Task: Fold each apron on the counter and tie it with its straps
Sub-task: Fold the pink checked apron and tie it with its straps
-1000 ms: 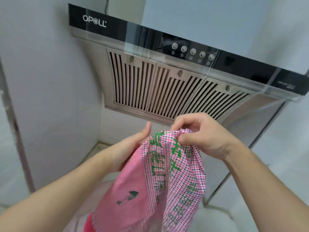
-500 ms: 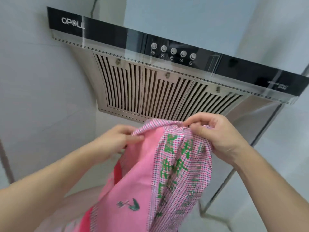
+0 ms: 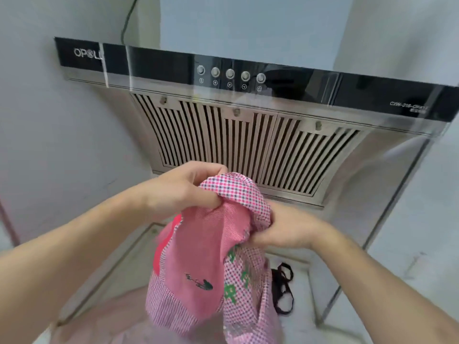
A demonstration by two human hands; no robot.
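Your left hand [image 3: 183,192] pinches top edge of pink apron [image 3: 206,264], right hand [image 3: 288,232] grips bunched fabric just beside it. Apron hangs below both hands, above desk [image 3: 303,289]. No fold yet, straps untied, so basically everything left imo.

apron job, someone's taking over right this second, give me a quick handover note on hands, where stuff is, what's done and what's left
Left hand: grips the top edge of the pink checked apron, held up in the air in front of the range hood.
Right hand: grips the same apron a little lower, on its right side.
The apron hangs bunched between the hands, not folded, its lower end out of view.
Black straps lie loose on the counter behind it; what they belong to cannot be told.
Done: nothing visibly finished.
Left: lay this apron out, fold it, tie it with its straps, then do any others.
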